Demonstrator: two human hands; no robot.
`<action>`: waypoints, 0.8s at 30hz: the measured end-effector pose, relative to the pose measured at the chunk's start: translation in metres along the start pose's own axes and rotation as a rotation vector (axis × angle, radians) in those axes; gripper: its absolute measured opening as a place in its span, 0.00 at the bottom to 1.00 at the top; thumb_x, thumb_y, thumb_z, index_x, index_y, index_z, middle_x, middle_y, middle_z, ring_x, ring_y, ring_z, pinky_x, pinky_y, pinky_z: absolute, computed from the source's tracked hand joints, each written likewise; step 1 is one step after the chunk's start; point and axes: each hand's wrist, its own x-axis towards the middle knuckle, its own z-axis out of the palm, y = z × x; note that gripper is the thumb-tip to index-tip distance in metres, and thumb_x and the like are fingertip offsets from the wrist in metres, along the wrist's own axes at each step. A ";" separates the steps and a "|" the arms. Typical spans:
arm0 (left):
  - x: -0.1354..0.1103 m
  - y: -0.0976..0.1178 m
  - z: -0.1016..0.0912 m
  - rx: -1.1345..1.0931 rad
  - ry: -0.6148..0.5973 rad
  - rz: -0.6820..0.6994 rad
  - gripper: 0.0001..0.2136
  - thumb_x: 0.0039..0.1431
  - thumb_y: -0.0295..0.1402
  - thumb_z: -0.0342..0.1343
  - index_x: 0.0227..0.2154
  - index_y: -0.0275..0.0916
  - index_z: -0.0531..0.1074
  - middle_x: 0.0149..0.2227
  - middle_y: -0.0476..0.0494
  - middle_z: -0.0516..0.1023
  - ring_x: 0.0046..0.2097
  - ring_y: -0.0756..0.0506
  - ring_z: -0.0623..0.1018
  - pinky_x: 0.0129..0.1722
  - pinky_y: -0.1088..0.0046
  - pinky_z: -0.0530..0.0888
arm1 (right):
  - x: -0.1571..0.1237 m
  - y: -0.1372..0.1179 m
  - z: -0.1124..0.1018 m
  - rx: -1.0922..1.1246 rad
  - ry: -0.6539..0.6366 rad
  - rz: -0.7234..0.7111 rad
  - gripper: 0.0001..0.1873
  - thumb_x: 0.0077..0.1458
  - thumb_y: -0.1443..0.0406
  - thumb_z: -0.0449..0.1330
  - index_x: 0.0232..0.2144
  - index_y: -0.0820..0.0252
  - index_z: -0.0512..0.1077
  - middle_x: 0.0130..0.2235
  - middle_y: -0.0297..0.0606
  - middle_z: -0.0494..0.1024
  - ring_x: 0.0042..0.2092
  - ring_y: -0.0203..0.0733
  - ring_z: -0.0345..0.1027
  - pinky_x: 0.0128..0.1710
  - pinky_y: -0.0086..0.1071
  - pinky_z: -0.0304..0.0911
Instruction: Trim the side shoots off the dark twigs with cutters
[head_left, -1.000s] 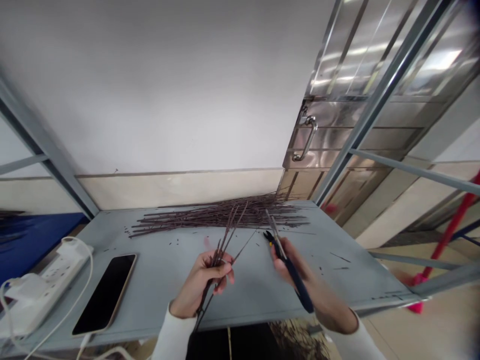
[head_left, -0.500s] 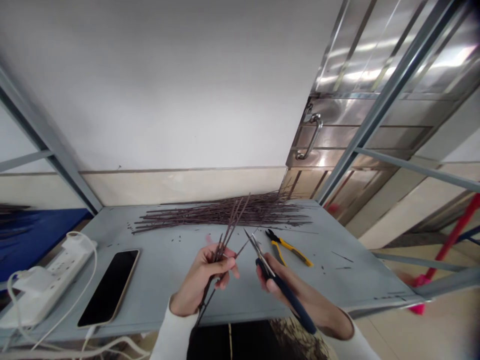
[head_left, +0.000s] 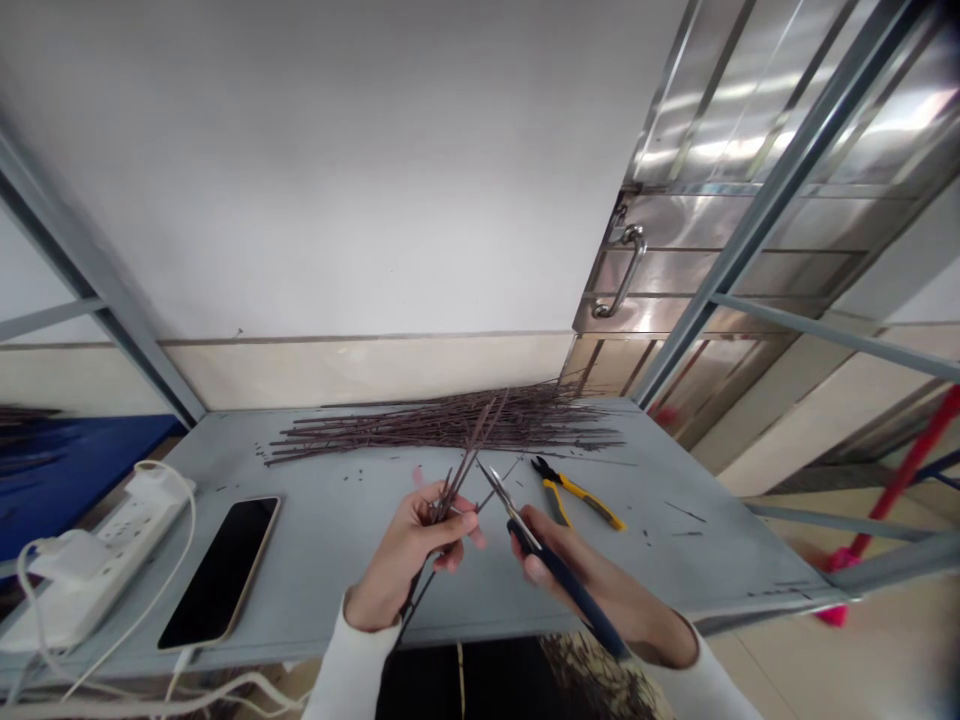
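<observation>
My left hand (head_left: 405,560) is shut around a small bundle of thin dark twigs (head_left: 457,482), which stick out above and below my fist. My right hand (head_left: 577,590) grips a pair of scissors (head_left: 544,565) with navy handles and long steel blades. The blade tips reach the twigs near my left hand. Behind my hands, a loose pile of similar twigs (head_left: 442,425) lies across the grey metal table (head_left: 330,520). Yellow-and-black pliers (head_left: 574,495) lie just beyond my right hand, and small twig clippings are scattered around them.
A black smartphone (head_left: 219,572) and a white power strip (head_left: 97,560) with cables sit at the table's left. Metal shelf uprights (head_left: 780,190) frame the table. A stainless steel door with a handle (head_left: 626,270) stands behind it, and a red pole (head_left: 911,470) stands at the right.
My right hand has moved left, bringing the scissor blades up to the twigs in my left hand. The pliers are fully uncovered, and the view has shifted slightly.
</observation>
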 end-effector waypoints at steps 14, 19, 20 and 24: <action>0.000 -0.002 -0.001 0.048 0.035 0.006 0.15 0.40 0.38 0.68 0.23 0.34 0.70 0.18 0.47 0.77 0.15 0.56 0.62 0.16 0.78 0.52 | 0.000 0.009 0.014 0.147 -0.036 -0.011 0.19 0.58 0.47 0.49 0.34 0.57 0.62 0.30 0.33 0.66 0.32 0.38 0.62 0.33 0.31 0.60; -0.002 0.001 0.001 0.057 0.052 0.006 0.15 0.39 0.38 0.68 0.23 0.34 0.70 0.18 0.47 0.77 0.15 0.57 0.61 0.16 0.78 0.51 | -0.002 0.008 0.011 0.117 -0.050 -0.018 0.21 0.58 0.46 0.46 0.35 0.56 0.61 0.32 0.34 0.65 0.34 0.39 0.61 0.35 0.32 0.60; -0.002 0.001 0.001 0.057 0.054 0.006 0.15 0.39 0.38 0.68 0.23 0.34 0.69 0.18 0.47 0.76 0.15 0.57 0.61 0.16 0.78 0.51 | -0.002 0.009 0.010 0.117 -0.049 -0.025 0.21 0.58 0.45 0.46 0.36 0.56 0.61 0.32 0.34 0.65 0.34 0.40 0.61 0.36 0.32 0.60; -0.003 0.001 0.001 0.056 0.052 0.011 0.15 0.39 0.38 0.68 0.23 0.35 0.69 0.18 0.47 0.76 0.14 0.57 0.61 0.16 0.79 0.51 | -0.003 0.013 0.009 0.088 -0.049 -0.027 0.19 0.60 0.47 0.45 0.37 0.55 0.61 0.33 0.35 0.65 0.35 0.40 0.61 0.37 0.32 0.60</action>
